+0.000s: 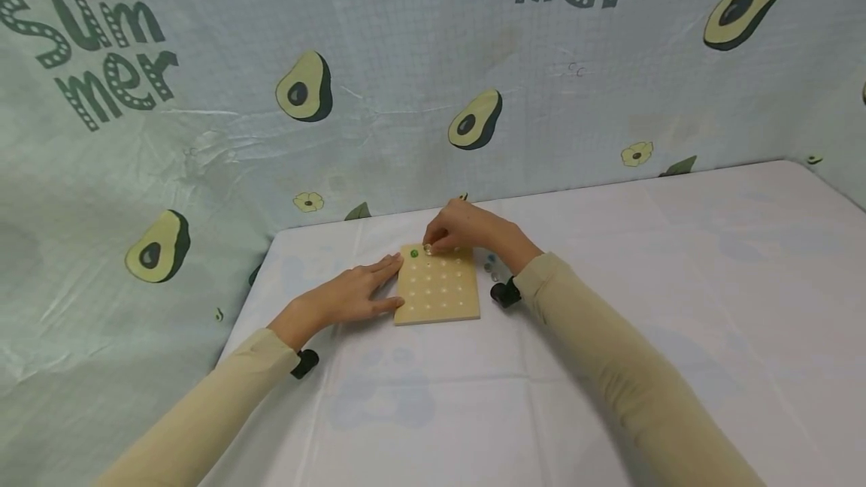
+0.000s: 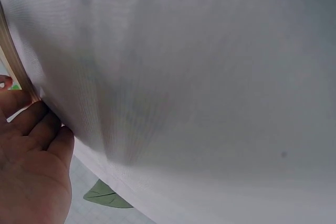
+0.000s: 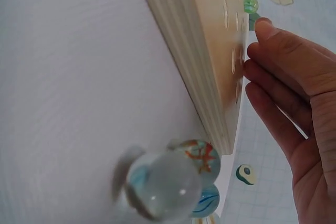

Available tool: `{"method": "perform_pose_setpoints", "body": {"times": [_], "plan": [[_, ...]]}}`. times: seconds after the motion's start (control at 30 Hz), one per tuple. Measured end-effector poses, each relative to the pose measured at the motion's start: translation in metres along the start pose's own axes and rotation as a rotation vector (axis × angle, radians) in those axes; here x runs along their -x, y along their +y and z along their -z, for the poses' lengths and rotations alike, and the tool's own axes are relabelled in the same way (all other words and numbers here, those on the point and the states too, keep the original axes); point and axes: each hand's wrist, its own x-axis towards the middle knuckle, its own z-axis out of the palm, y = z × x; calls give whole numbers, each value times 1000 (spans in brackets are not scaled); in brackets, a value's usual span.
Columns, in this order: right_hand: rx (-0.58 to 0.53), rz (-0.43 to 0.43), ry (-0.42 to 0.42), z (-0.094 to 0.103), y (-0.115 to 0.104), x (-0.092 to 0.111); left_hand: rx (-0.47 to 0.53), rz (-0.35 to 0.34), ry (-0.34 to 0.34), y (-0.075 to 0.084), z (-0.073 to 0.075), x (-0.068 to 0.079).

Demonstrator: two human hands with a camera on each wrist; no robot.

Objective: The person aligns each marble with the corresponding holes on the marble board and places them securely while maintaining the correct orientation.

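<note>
A square light-wood board (image 1: 436, 291) with rows of round hollows lies on the table. My left hand (image 1: 355, 293) rests at its left side, fingers extended, with fingertips and thumb along the edge. Over the board's far row, my right hand (image 1: 463, 225) pinches a clear glass marble (image 1: 428, 249) at its fingertips; in the right wrist view the right hand (image 3: 294, 72) hides that marble. A green marble (image 1: 414, 253) sits in the far left hollow, just left of these fingertips. In the left wrist view, the left hand (image 2: 34, 156) touches the board's edge.
Several loose marbles (image 1: 492, 267) lie close to the board's right edge, under the right wrist. Up close they include a clear marble (image 3: 170, 187), an orange-swirled marble (image 3: 202, 158) and a blue-streaked marble (image 3: 208, 201). A printed cloth (image 1: 392, 96) hangs behind the white-covered table (image 1: 433, 412).
</note>
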Motion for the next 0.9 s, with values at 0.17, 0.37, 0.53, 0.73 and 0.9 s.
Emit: {"method": "perform_pose_setpoints", "body": {"times": [0.17,0.37,0.53,0.73,0.9], "plan": [[14,-19,-13,0,-3,0,-1,-6,6,1,-1,-1],[29,13,0,1,-2,2,-7,-4,3,1,-3,-2],[-7,1,3,7,4,11,-6,5,-6,3,2,0],[17,-7,32,23,16,38,-12,3,-2,3,3,1],[66,-49,-6,35,28,66,-12,-17,10,3,0,0]]}}
